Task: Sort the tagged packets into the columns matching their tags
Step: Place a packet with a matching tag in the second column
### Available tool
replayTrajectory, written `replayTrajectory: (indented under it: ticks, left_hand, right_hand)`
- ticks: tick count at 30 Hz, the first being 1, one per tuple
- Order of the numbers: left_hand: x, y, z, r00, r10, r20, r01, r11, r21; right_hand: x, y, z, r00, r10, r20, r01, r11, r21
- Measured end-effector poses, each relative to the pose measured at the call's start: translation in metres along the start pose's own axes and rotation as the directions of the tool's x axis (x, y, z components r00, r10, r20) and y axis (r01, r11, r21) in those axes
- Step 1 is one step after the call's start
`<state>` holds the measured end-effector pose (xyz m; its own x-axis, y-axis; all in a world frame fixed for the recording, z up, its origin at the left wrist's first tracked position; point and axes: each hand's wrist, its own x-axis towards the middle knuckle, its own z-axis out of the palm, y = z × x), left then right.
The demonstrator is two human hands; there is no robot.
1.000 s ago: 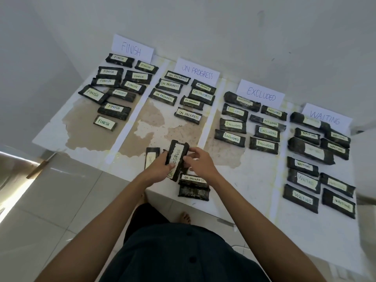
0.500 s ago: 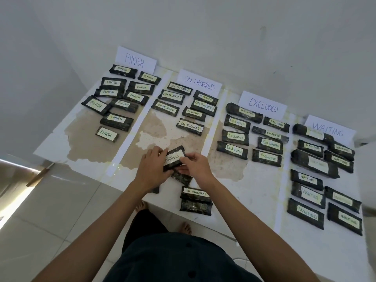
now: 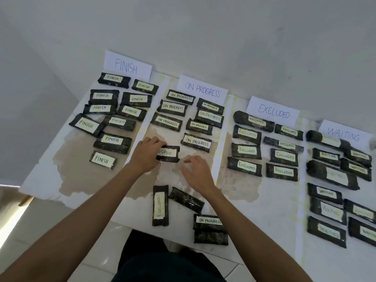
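My left hand [image 3: 146,154] grips the left end of a dark packet tagged ON PROGRESS [image 3: 169,153], which lies in the ON PROGRESS column [image 3: 202,90] below several packets with the same tag. My right hand [image 3: 196,171] hovers just right of and below it, fingers loosely spread, holding nothing. Near the front edge lie loose packets: one tagged EXCLUDED [image 3: 160,205] standing lengthwise, one with no tag showing [image 3: 186,199], and an ON PROGRESS packet [image 3: 209,221] stacked on another [image 3: 210,238].
The white table [image 3: 264,210] has four columns with paper signs: FINISH [image 3: 127,66], ON PROGRESS, EXCLUDED [image 3: 273,111], WAITING [image 3: 343,134], each with several matching packets. White tape strips separate the columns. A wall stands behind; tiled floor lies at the left and front.
Both hands carried the ON PROGRESS packet forward from the table's front into its column and turned it level. My right hand has let go and drawn back; the left still holds it.
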<state>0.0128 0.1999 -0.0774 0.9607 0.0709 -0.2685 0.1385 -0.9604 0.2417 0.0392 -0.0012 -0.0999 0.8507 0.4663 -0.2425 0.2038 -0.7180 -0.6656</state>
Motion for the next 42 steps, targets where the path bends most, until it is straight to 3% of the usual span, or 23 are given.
replayTrajectory:
  ticks: [3, 7, 18, 24, 33, 38, 42]
  left_hand:
    - [0.032, -0.016, -0.001, 0.999, 0.034, 0.008, -0.034, 0.999, 0.017]
    - [0.065, -0.031, 0.008, 0.997, 0.081, 0.02, -0.081, 0.996, 0.02]
    - [0.08, -0.038, 0.014, 0.992, 0.111, 0.061, -0.113, 0.993, 0.035]
    - [0.067, -0.03, 0.013, 0.995, 0.104, -0.002, -0.104, 0.994, 0.025]
    - [-0.024, 0.017, 0.032, 0.999, 0.003, -0.05, -0.013, 0.982, -0.187]
    - [-0.082, 0.044, 0.062, 0.993, -0.086, -0.076, 0.062, 0.958, -0.28]
    - [-0.112, 0.059, 0.075, 0.987, -0.135, -0.084, 0.099, 0.936, -0.338]
  right_hand:
    - [0.013, 0.01, 0.012, 0.994, -0.104, -0.036, 0.094, 0.973, -0.21]
    - [0.022, 0.024, 0.026, 0.981, -0.187, -0.043, 0.163, 0.931, -0.326]
    - [0.018, 0.043, 0.04, 0.959, -0.251, -0.128, 0.208, 0.936, -0.283]
    - [0.02, 0.034, 0.022, 0.975, -0.222, 0.018, 0.217, 0.932, -0.29]
    - [-0.023, 0.023, -0.006, 0.944, -0.212, 0.254, 0.285, 0.911, -0.298]
    - [-0.057, 0.024, 0.002, 0.93, -0.077, 0.36, 0.253, 0.845, -0.471]
    - [-0.069, 0.025, 0.009, 0.917, -0.033, 0.397, 0.252, 0.82, -0.514]
